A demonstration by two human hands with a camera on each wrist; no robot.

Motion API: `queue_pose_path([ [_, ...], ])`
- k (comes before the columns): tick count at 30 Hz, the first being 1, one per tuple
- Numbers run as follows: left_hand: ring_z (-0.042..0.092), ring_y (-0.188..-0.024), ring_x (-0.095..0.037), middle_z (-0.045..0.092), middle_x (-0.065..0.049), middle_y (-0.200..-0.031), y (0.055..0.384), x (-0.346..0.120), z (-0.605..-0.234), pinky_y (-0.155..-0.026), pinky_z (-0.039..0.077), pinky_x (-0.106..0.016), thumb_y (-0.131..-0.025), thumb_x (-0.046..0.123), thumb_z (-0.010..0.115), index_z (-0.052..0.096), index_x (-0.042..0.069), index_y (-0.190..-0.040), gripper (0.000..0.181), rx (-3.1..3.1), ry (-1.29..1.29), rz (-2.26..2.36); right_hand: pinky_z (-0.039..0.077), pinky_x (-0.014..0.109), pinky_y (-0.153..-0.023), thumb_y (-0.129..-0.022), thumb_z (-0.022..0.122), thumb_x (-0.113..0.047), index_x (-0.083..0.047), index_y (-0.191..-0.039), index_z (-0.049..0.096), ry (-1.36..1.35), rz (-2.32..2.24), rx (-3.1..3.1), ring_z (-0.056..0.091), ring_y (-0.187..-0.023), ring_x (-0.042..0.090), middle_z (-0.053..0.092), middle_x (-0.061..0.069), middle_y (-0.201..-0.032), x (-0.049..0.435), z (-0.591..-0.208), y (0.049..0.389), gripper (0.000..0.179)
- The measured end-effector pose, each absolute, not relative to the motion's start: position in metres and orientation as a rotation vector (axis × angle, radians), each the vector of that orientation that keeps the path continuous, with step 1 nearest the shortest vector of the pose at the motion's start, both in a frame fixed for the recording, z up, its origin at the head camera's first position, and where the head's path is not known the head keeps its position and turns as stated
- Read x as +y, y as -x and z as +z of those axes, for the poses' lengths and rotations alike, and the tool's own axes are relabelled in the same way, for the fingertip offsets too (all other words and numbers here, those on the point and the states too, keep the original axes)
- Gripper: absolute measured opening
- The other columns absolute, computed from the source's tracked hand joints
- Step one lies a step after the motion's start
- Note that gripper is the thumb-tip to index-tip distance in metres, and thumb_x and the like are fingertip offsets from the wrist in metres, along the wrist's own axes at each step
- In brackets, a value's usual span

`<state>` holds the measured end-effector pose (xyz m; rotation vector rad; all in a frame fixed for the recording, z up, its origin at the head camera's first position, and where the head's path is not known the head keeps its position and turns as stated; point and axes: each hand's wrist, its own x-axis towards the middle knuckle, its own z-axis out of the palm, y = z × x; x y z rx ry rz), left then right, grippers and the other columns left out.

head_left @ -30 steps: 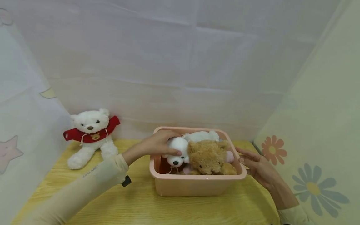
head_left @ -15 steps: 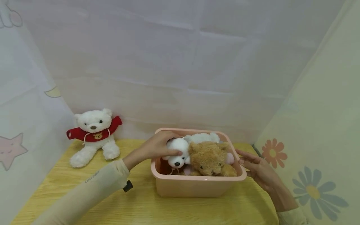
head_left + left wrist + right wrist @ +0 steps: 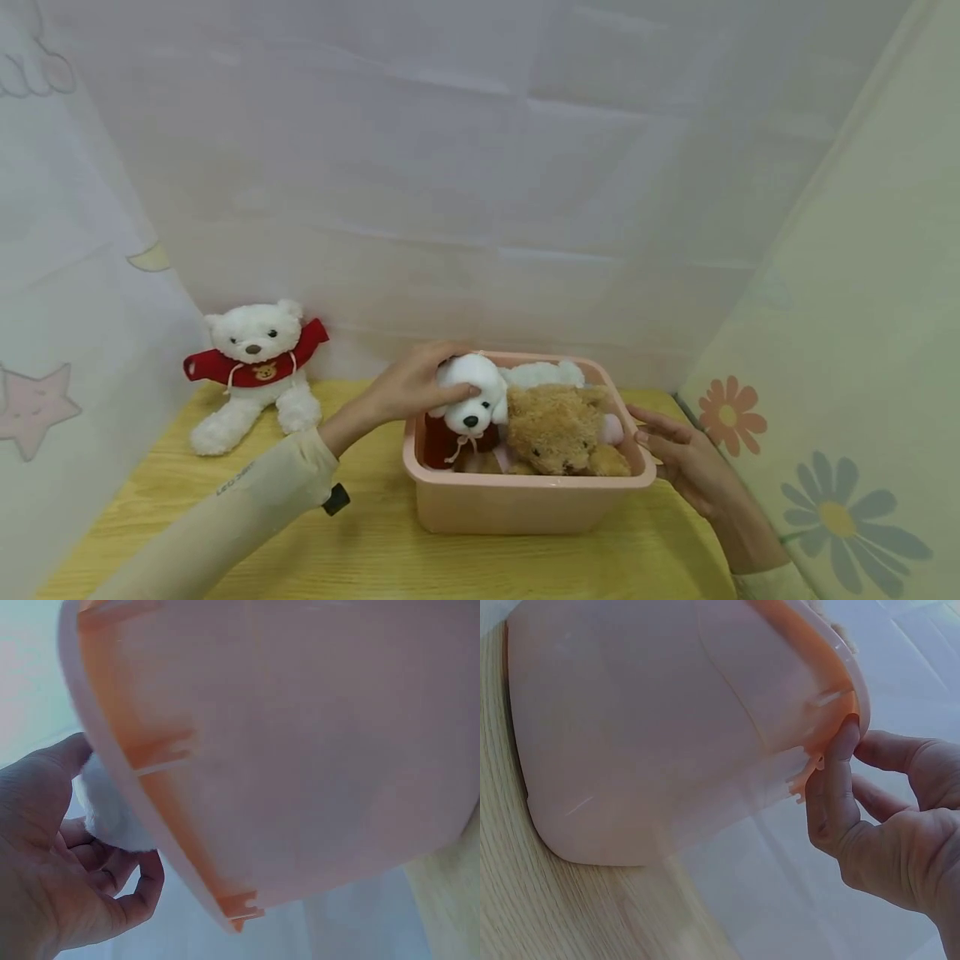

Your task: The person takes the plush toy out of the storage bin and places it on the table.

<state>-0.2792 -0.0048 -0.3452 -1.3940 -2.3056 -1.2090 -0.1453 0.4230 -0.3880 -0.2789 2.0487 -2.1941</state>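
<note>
In the head view my left hand [image 3: 408, 385] grips the head of a white plush dog [image 3: 483, 375], thumb across its face. The dog sits in the left end of a pink plastic bin [image 3: 517, 508], its dark red clothing and drawstring showing. From the left wrist view, my fingers curl round the white plush [image 3: 112, 806] just past the bin rim [image 3: 112, 761]. My right hand [image 3: 693, 462] holds the bin's right rim; the right wrist view has thumb and fingers pinching that rim [image 3: 861, 697]. Beside the dog lies a brown teddy bear [image 3: 555, 425].
Behind the brown bear, a white plush [image 3: 543, 373] lies partly hidden in the bin. A white teddy bear in a red sweater [image 3: 255, 367] sits at the back left of the wooden table [image 3: 375, 533]. Patterned cloth walls [image 3: 840, 333] enclose the back and sides.
My left hand has raised the white plush dog slightly, so more of its red clothing shows above the bin's front rim. The right hand keeps its hold on the rim.
</note>
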Motion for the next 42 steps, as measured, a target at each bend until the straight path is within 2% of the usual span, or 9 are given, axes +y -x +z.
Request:
queue_pose_path([
  [7,0.063,-0.096,-0.014,0.065,-0.001,-0.119,0.277,-0.010,-0.326,-0.074,0.056,-0.034,-0.093,0.028,0.078,0.065,0.008,-0.132,0.046,-2.273,1.358,-1.352,0.058,0.038,-0.083,-0.110,0.041,-0.001,-0.002,-0.159,0.031,0.396,-2.239,1.944,0.067,-0.103,0.023,0.058,0.012,-0.116,0.423,-0.393,0.145,0.051],
  [15,0.063,-0.099,-0.021,0.065,-0.006,-0.124,0.276,-0.024,-0.281,-0.075,0.056,-0.038,-0.094,0.025,0.076,0.062,0.007,-0.138,0.050,-2.247,1.246,-1.455,0.058,0.036,-0.079,-0.109,0.043,-0.003,0.001,-0.159,0.027,0.377,-2.239,1.975,0.067,-0.099,0.021,0.058,0.012,-0.115,0.422,-0.390,0.150,0.052],
  [22,0.062,-0.104,-0.020,0.064,-0.004,-0.125,0.278,-0.031,-0.258,-0.080,0.055,-0.039,-0.098,0.027,0.072,0.059,0.008,-0.140,0.048,-2.266,1.251,-1.480,0.057,0.035,-0.083,-0.110,0.042,-0.002,-0.013,-0.155,0.046,0.363,-2.265,1.943,0.066,-0.103,0.020,0.060,0.009,-0.117,0.428,-0.392,0.155,0.047],
  [29,0.056,-0.108,-0.019,0.064,-0.001,-0.121,0.274,-0.054,-0.235,-0.086,0.050,-0.041,-0.099,0.035,0.069,0.061,0.014,-0.138,0.045,-2.271,1.208,-1.460,0.056,0.038,-0.086,-0.110,0.040,-0.002,-0.009,-0.159,0.037,0.379,-2.235,1.981,0.065,-0.109,0.022,0.062,0.009,-0.120,0.439,-0.393,0.155,0.049],
  [37,0.054,-0.108,-0.017,0.062,0.002,-0.124,0.280,-0.098,-0.223,-0.081,0.051,-0.040,-0.099,0.041,0.068,0.061,0.020,-0.140,0.047,-2.305,1.079,-1.396,0.056,0.039,-0.087,-0.111,0.036,-0.003,-0.010,-0.160,0.035,0.416,-2.212,1.947,0.065,-0.108,0.021,0.063,0.006,-0.116,0.447,-0.391,0.152,0.049],
  [42,0.053,-0.106,-0.018,0.063,-0.001,-0.124,0.296,-0.133,-0.231,-0.079,0.049,-0.034,-0.099,0.040,0.068,0.060,0.018,-0.142,0.049,-2.406,0.958,-1.339,0.056,0.042,-0.088,-0.111,0.034,-0.003,-0.009,-0.160,0.033,0.445,-2.203,1.906,0.066,-0.110,0.023,0.064,0.006,-0.119,0.449,-0.390,0.150,0.049],
])
